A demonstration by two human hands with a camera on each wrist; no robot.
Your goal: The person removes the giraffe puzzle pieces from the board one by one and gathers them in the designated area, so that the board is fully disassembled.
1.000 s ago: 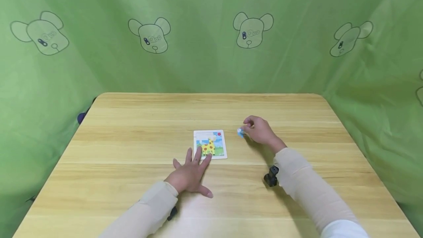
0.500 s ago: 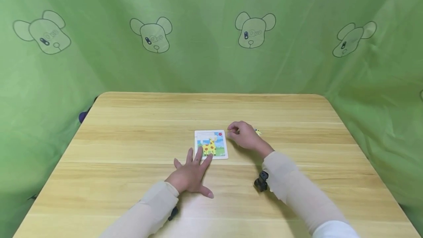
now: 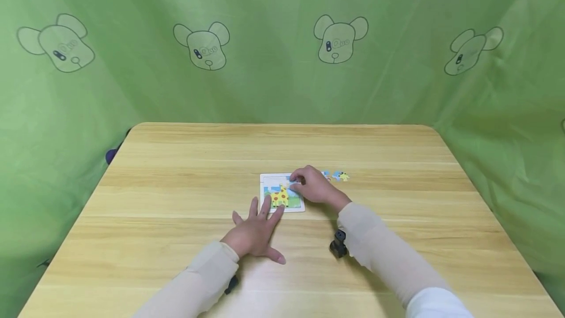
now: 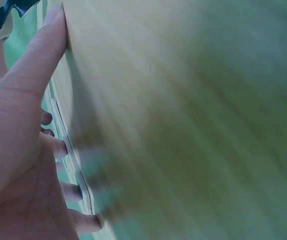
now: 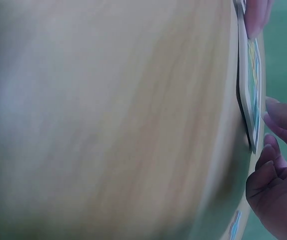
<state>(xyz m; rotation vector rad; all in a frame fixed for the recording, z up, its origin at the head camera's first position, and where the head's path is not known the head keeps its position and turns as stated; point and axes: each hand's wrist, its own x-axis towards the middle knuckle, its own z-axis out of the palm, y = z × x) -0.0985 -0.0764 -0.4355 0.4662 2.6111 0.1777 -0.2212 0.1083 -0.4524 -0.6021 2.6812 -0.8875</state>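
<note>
A square jigsaw puzzle [image 3: 281,202] with a white border lies flat at mid-table, showing a yellow giraffe with red spots. Its upper left part is pale, without picture. My left hand [image 3: 252,234] is spread out, and its fingertips rest on the puzzle's near left edge. Over the upper right of the puzzle is my right hand [image 3: 315,186], thumb and forefinger in a pinch on what looks like a small puzzle piece, nearly all hidden by the fingers. In the right wrist view those fingertips are close beside the puzzle board [image 5: 254,127].
Loose puzzle pieces [image 3: 340,175] in blue and yellow lie right of the board, partly behind the right hand. The wooden table [image 3: 198,161] extends around them. A green curtain [image 3: 273,97] hangs behind. Each wrist carries a small black camera [image 3: 338,244].
The right hand has moved left from the loose pieces to the puzzle's upper right. Loose pieces that it covered now show behind it. The left hand has stayed in place.
</note>
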